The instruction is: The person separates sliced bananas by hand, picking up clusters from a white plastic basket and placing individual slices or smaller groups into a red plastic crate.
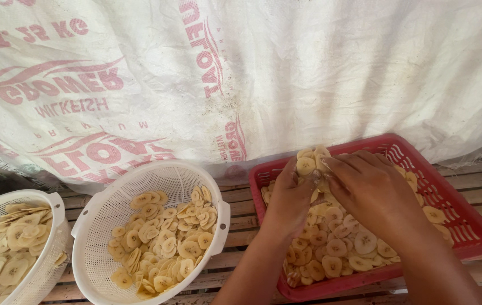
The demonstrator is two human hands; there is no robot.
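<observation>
Three containers of pale yellow sliced banana rounds on a slatted wooden bench [481,186], all backed by a large white woven sack sheet with red print [309,73] hanging across the upper half of the view. Largest on the bench: a red rectangular plastic basket with perforated walls [472,226] at the right, its floor covered with banana rounds [337,248]. Next, a round white plastic colander with side handles [105,214] in the middle, tilted toward the camera, slices heaped in its lower right part. Then a second white plastic colander [55,226] at the far left, cut by the frame edge, likewise full of slices, just beside the first.

Over the red basket, both hands raised together near its back wall. Left hand [290,200] curled upward, fingers closed around a small stack of banana rounds [309,161] held above the heap. Right hand [373,189] arched over from the right, fingertips [331,166] pressed against the same stack, thumb side hidden beneath. Both forearms entering from the bottom edge.
</observation>
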